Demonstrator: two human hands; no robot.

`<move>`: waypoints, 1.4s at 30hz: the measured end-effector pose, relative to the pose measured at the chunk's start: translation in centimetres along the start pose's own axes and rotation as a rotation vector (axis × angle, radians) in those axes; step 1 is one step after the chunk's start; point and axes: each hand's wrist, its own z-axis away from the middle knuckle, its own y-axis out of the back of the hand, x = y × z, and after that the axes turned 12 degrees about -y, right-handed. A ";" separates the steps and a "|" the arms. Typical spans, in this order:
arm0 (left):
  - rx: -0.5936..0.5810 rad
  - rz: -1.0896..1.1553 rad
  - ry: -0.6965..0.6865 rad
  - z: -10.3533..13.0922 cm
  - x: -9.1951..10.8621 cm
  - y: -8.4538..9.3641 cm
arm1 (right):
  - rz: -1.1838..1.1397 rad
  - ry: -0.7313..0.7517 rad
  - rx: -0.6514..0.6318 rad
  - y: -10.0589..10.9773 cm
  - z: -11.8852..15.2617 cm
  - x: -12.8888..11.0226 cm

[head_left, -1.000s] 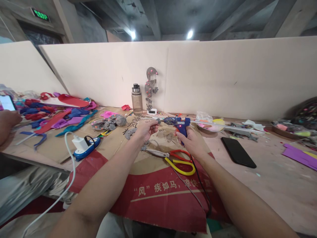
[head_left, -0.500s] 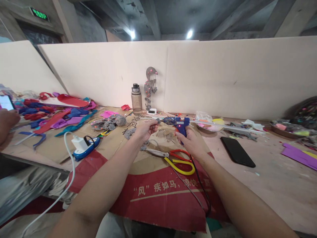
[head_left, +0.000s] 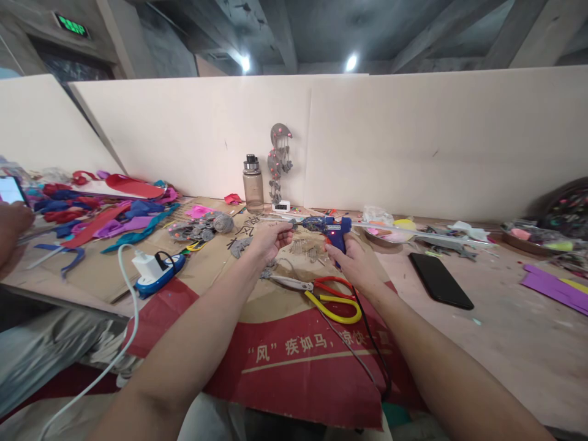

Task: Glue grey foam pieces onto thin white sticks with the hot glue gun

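Observation:
My right hand (head_left: 348,250) is wrapped round the handle of a blue hot glue gun (head_left: 337,229), a long clear glue stick (head_left: 395,229) jutting from its back end. The gun's nozzle points left at a small grey piece (head_left: 293,224), which my left hand (head_left: 272,240) pinches between its fingertips; its exact shape is too small to make out. Nozzle and piece meet or nearly meet. Below the hands lie scissors (head_left: 316,288) with one red and one yellow handle loop. More grey pieces (head_left: 239,247) rest on the cardboard beside my left wrist.
Red-and-brown cardboard (head_left: 294,373) covers the table before me. A bottle (head_left: 253,187) and small clock (head_left: 281,207) stand behind, under a grey hanging ornament (head_left: 280,159). A black phone (head_left: 441,280) lies right; a blue power strip (head_left: 160,275) left. Another person's hand (head_left: 13,223) holds a phone.
Both of my hands keep nearly the same place and grip, with the nozzle still at the grey piece. At the far left, the other person's hand has shifted slightly left.

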 end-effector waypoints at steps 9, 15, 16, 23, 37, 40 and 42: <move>0.022 -0.002 -0.005 0.2 0.2 -0.2 | 0.023 0.002 0.009 0.1 0.0 -0.1; -0.007 -0.009 -0.010 0.0 -0.1 0.0 | -0.020 0.012 -0.011 0.0 -0.1 -0.1; -0.010 -0.007 -0.013 -0.1 -0.1 0.1 | -0.032 0.019 -0.014 -0.1 -0.1 0.0; 0.028 -0.010 -0.009 -0.2 0.0 0.2 | -0.055 0.009 -0.028 -0.2 -0.3 0.4; 0.056 -0.012 -0.007 -0.1 0.2 0.1 | -0.051 0.020 -0.015 -0.1 -0.1 0.3; 0.027 -0.019 -0.009 -0.1 0.0 0.1 | -0.059 0.025 -0.009 -0.2 -0.1 0.3; 0.003 -0.018 -0.009 -0.1 0.0 0.1 | -0.061 0.029 -0.008 -0.2 -0.1 0.3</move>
